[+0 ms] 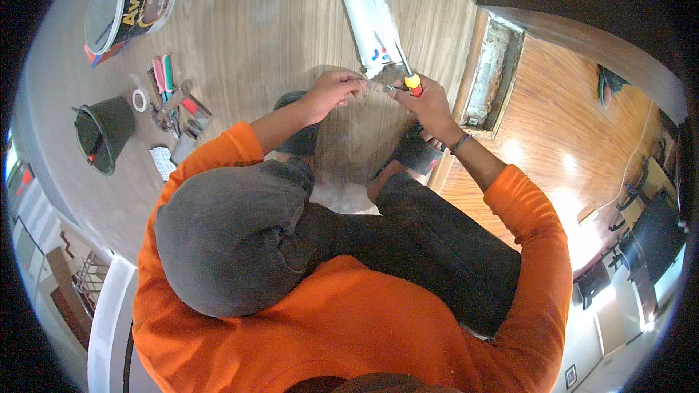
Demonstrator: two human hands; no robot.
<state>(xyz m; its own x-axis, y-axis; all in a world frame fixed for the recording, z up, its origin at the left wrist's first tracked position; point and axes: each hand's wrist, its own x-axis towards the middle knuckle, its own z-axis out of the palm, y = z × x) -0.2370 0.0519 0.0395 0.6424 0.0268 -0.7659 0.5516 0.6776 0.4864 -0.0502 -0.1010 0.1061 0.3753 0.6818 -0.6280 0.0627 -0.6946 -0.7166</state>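
Observation:
My right hand (428,108) is closed around a screwdriver (413,83) with a yellow and red handle, its thin shaft slanting up and away from me. Thumb and forefinger of that hand also meet over something small and pale. Facing it, my left hand (336,94) is pinched, its fingertips over something too small to name. Just beyond both hands lies a long silver-white metal unit (364,18) with a round disc at its far end. Its near end, with red and blue marks, almost reaches my fingertips.
Right of my knees, a rough rectangular recess (494,73) opens in the floor beside glossy wood boards (561,131). At left stand a white-lidded paint tub (149,1) and a dark bucket (116,120). Between them and me lie pliers (163,76), other hand tools and a tape roll (140,100).

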